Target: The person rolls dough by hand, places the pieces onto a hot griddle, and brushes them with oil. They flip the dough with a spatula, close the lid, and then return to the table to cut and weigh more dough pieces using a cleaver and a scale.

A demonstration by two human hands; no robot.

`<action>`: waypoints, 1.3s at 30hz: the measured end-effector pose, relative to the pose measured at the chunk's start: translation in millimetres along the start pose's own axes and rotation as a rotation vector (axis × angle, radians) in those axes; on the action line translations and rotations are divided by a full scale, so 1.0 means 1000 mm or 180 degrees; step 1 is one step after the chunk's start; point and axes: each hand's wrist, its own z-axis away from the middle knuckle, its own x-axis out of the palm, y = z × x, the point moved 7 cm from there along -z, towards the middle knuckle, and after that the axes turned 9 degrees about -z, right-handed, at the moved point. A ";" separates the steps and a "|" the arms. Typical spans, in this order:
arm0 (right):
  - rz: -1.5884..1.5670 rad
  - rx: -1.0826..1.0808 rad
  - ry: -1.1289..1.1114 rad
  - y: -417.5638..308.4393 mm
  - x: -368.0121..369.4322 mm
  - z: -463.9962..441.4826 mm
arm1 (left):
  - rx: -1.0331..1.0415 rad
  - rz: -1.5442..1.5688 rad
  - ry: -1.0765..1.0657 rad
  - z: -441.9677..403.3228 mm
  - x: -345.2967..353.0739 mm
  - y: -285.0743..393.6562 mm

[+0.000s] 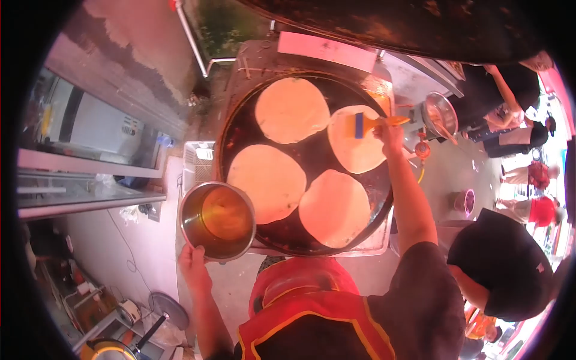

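My right hand is closed on the handle of a brush with a blue band, held over the upper right flatbread. My left hand grips the rim of a metal pot with yellowish liquid in it, beside the pan's lower left edge. Three more pale round flatbreads lie on the dark round pan: one at the upper left, one at the lower left and one at the lower right.
Above the pan hangs a large dark round lid. A metal bowl and a red gas regulator are at the right. A white basket stands left of the pan. Several people are at the right, one in a black cap.
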 end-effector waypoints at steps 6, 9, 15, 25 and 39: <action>0.2998 -0.2109 -0.0079 -0.044 -0.021 -0.034 | -0.0040 -0.0334 -0.0039 0.011 0.009 -0.005; 0.2524 -0.2347 -0.0755 -0.040 0.047 -0.009 | -0.0071 -0.0323 -0.0061 0.017 0.019 -0.007; 0.2605 -0.2111 -0.1621 -0.015 0.110 0.113 | -0.0143 -0.0313 -0.0157 0.032 0.041 0.002; 0.3241 -0.2973 -0.0969 -0.051 -0.036 0.042 | 0.0070 -0.0350 -0.0318 0.040 0.058 0.018; 0.1952 -0.0571 -0.0470 0.027 -0.041 0.166 | 0.0268 -0.0358 -0.0505 0.031 0.035 0.022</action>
